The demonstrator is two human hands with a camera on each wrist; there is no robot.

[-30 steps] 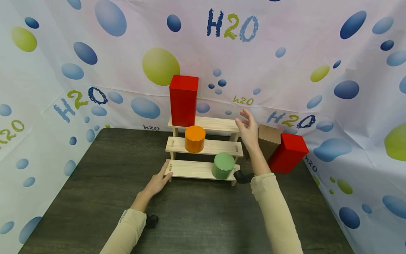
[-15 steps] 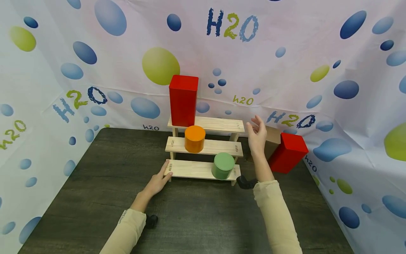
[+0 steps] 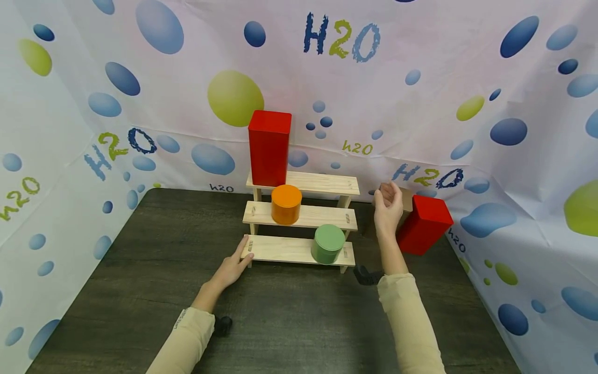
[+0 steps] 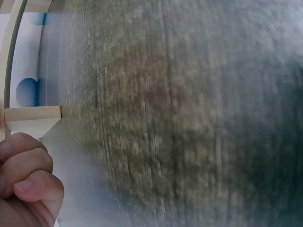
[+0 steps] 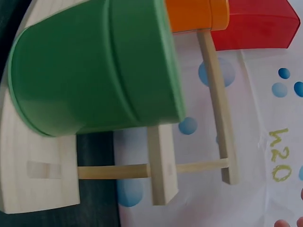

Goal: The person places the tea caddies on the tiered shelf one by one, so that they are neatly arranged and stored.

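A three-step wooden stand (image 3: 280, 247) is at the middle of the table. My left hand (image 3: 232, 268) holds the left end of its lowest step; in the left wrist view the curled fingers (image 4: 33, 165) are at the wood. On the lowest step's right side is a green round tin (image 3: 328, 244), large in the right wrist view. An orange round tin (image 3: 286, 204) stands on the middle step, a tall red box (image 3: 270, 148) on the top one. My right hand (image 3: 389, 210), fingers loosely bent, is right of the stand, overlapping a brown box (image 3: 405, 201) in the head view.
A second red box (image 3: 424, 225) leans to the right of the brown box. Dark wood-grain table (image 3: 299, 322) lies under everything. A printed sheet (image 3: 308, 62) with blue and green spots hangs behind and along both sides.
My right hand has moved right and a little down, from beside the top step to in front of the brown box. My left hand stays at the lowest step.
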